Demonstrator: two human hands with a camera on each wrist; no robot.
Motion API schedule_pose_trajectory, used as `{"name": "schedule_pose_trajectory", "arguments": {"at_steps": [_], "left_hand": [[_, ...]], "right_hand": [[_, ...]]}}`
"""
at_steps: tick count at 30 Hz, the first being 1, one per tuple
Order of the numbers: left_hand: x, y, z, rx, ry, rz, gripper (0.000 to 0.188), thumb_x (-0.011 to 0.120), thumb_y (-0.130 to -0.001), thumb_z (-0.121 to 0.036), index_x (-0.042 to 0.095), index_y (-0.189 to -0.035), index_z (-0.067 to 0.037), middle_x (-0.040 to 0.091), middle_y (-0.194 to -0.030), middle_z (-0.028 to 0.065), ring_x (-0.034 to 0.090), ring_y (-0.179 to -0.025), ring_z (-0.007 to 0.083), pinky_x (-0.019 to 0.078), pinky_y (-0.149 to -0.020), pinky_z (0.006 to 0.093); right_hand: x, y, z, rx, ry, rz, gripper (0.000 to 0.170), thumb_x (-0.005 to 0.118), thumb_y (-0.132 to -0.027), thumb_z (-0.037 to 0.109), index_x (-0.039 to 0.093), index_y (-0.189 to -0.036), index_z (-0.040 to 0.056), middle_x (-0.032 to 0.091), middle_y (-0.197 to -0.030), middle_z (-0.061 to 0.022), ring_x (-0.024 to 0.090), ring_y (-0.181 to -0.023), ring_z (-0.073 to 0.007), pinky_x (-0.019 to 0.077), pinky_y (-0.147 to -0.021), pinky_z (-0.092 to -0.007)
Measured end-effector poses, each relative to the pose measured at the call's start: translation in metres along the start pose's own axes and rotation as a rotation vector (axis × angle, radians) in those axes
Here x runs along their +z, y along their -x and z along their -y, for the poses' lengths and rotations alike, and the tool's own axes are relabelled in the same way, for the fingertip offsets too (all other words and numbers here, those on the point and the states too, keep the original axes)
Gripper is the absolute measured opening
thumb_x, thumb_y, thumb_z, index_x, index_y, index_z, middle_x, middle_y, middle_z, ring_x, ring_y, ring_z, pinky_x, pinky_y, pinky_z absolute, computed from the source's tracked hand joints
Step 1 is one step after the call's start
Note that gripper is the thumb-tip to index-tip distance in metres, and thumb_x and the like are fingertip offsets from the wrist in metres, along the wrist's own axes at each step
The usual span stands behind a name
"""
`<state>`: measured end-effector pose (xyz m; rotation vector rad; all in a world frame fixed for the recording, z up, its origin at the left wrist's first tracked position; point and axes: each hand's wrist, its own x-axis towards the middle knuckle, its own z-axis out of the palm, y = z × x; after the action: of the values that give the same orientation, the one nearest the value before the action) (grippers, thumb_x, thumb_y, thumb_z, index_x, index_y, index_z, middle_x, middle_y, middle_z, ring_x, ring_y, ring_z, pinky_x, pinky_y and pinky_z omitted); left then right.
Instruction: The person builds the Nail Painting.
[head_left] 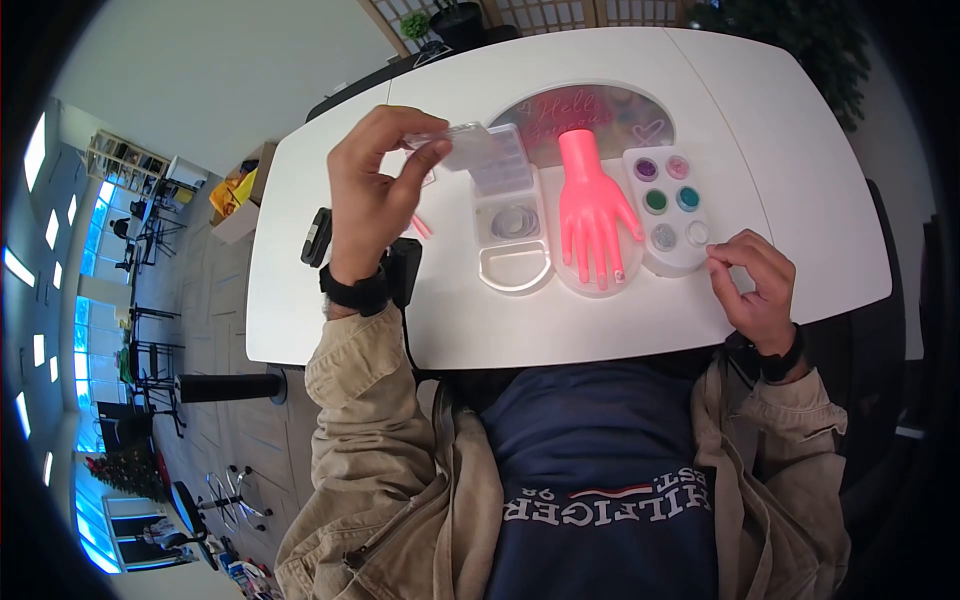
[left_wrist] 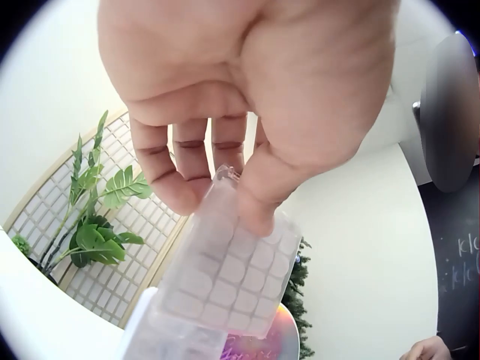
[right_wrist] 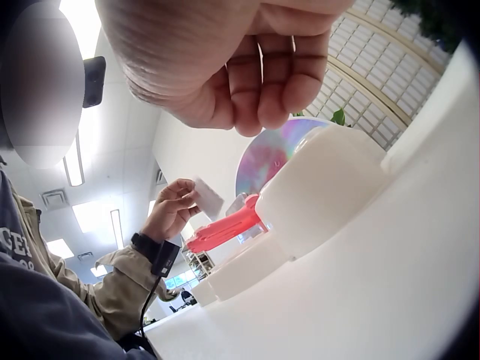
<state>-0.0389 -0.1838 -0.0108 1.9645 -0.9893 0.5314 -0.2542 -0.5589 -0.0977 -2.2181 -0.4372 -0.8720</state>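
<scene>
Between thumb and fingers, my left hand holds up a flat translucent packet marked with rows of rounded tabs. Just beyond it stands the raised clear lid of a white case, which has a coil of clear material inside. A pink model hand lies palm down on a round white base, with a small pale decoration on one fingertip. My right hand, fingers loosely curled and holding nothing visible, is beside a white palette of several glitter pots.
Behind the model hand is an iridescent arched plate with pink lettering. Small pink items lie left of the case, near my left wrist. The white table curves around everything, with potted plants beyond its far edge.
</scene>
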Motion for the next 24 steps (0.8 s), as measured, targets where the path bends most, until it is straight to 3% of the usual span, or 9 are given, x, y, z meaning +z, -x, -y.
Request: {"name": "schedule_pose_trajectory", "arguments": {"at_steps": [6, 9, 15, 24], "left_hand": [[0.021, 0.003, -0.005, 0.033, -0.221, 0.107, 0.017, 0.090, -0.084, -0.004, 0.085, -0.099, -0.008, 0.081, -0.094, 0.0068, 0.072, -0.082, 0.0236, 0.0584, -0.074, 0.0354], [0.022, 0.006, -0.003, -0.066, -0.226, 0.155, 0.017, 0.091, -0.084, -0.004, 0.085, -0.099, -0.008, 0.081, -0.094, 0.0060, 0.073, -0.082, 0.0223, 0.0582, -0.071, 0.0350], [0.030, 0.010, 0.006, -0.086, -0.190, 0.100, 0.018, 0.093, -0.082, -0.005, 0.087, -0.098, -0.011, 0.075, -0.096, 0.0035, 0.071, -0.079, 0.0188, 0.0578, -0.068, 0.0330], [0.037, 0.014, 0.013, -0.146, -0.230, 0.112, 0.023, 0.096, -0.079, -0.003, 0.090, -0.099, -0.011, 0.068, -0.103, 0.0022, 0.069, -0.084, 0.0154, 0.0601, -0.073, 0.0316]], "right_hand": [[-0.001, 0.000, 0.000, 0.004, 0.002, 0.003, 0.018, 0.078, -0.086, -0.013, 0.078, -0.102, -0.0042, 0.074, -0.083, -0.0132, 0.070, -0.072, -0.0239, 0.0528, -0.064, -0.0324], [-0.001, 0.000, 0.000, 0.002, 0.001, 0.002, 0.018, 0.078, -0.086, -0.013, 0.078, -0.102, -0.0042, 0.074, -0.083, -0.0131, 0.070, -0.071, -0.0237, 0.0528, -0.064, -0.0323], [0.000, 0.001, -0.002, 0.007, -0.001, 0.003, 0.018, 0.078, -0.086, -0.013, 0.078, -0.101, -0.0041, 0.074, -0.083, -0.0131, 0.070, -0.071, -0.0234, 0.0529, -0.064, -0.0324], [0.000, 0.001, -0.002, 0.000, 0.003, -0.001, 0.019, 0.078, -0.086, -0.014, 0.078, -0.101, -0.0036, 0.074, -0.084, -0.0134, 0.071, -0.072, -0.0244, 0.0536, -0.065, -0.0328]]}}
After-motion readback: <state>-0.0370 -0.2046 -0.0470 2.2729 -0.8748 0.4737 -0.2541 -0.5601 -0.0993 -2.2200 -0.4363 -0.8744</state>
